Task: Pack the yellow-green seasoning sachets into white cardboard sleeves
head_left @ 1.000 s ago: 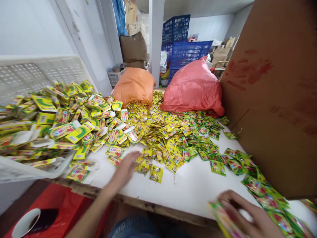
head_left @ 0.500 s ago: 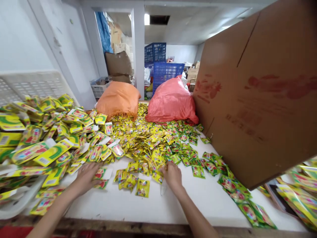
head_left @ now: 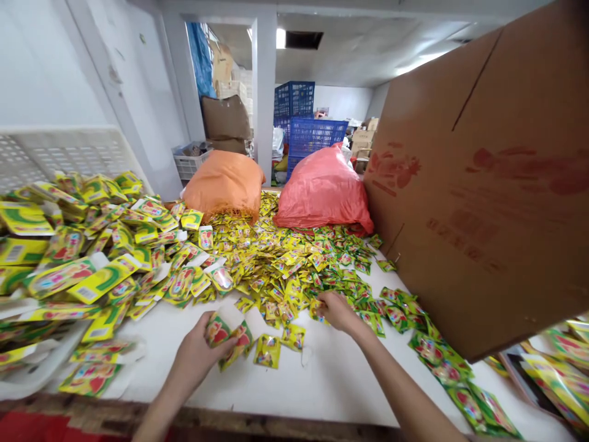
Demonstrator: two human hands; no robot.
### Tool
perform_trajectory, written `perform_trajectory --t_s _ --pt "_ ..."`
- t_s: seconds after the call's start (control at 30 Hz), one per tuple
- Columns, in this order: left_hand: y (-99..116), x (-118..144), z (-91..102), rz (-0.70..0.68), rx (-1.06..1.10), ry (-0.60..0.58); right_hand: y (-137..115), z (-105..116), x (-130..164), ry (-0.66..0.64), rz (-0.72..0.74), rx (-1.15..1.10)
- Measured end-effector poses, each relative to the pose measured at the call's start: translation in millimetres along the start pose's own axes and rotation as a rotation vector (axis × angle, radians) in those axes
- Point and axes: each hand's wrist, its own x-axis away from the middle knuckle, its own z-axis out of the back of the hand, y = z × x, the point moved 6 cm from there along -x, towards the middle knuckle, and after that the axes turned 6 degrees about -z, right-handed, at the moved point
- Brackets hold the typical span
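Observation:
My left hand [head_left: 197, 348] is wrapped round small yellow-green cardboard boxes [head_left: 217, 328], apparently two, with white flaps standing open. Just right of them, a yellow sachet [head_left: 267, 351] lies flat on the white tabletop [head_left: 271, 393], and another yellow sachet [head_left: 293, 336] is beside it. At the front edge of the sachet heap [head_left: 262, 261], my right hand [head_left: 339, 312] has its fingers pinched on a yellow sachet [head_left: 316, 309], partly covered by the fingertips. Green sachets [head_left: 350, 283] lie beyond and to the right of this hand.
Many open boxes [head_left: 105, 270] are piled at the left by a white crate [head_left: 59, 150]. An orange sack [head_left: 225, 184] and a red sack [head_left: 324, 190] stand behind the heap. A large carton [head_left: 478, 184] leans in from the right. More green sachets [head_left: 430, 350] line its base.
My left hand has moved right and lifted the boxes off the table, up to the loose yellow sachets. My right hand has shifted slightly right and farther away, along the heap's edge.

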Motion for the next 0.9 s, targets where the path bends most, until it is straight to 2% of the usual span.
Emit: perform_trajectory --t_s 0.1,0.17,0.23,0.37,0.47,0.53,0.63,0.67,0.77,0.83,0.9 --pt "-7.7 -2.4 0.4 0.102 -0.173 0.102 -2.5 1.9 -5.2 0.020 0.037 0.062" --pt "-17.8 -4.3 11.9 0.159 -0.242 0.185 -5.5 -2.4 -3.6 0.038 0.041 0.078" --pt "-26.6 -5.2 25.0 0.179 -0.206 0.237 -7.4 -7.9 1.2 0.062 0.032 0.069" --pt "-28.7 -2.0 42.4 0.141 0.194 0.263 -2.9 -18.8 13.5 0.081 0.011 -0.009" --pt "-11.9 5.7 37.2 0.100 0.494 0.213 9.4 -25.0 21.3 0.048 -0.028 -0.080" --pt "5.4 12.8 17.6 0.079 0.639 0.128 16.2 -25.4 27.2 0.008 -0.053 -0.138" --pt "32.9 25.6 -40.3 0.139 0.837 -0.114 10.1 -15.8 41.1 -0.028 -0.043 -0.293" --pt "42.1 29.9 -62.6 0.166 0.868 -0.203 2.5 -9.8 47.2 -0.021 -0.020 -0.429" --pt "63.5 37.6 -116.2 0.221 0.897 -0.336 -26.9 8.2 66.9 0.031 0.077 -0.927" --pt "72.8 39.3 -138.7 0.236 0.928 -0.395 -42.4 12.8 78.0 0.065 0.118 -1.065" --pt "77.1 40.4 -151.5 0.232 0.959 -0.461 -51.0 11.2 86.3 0.072 0.134 -1.019"
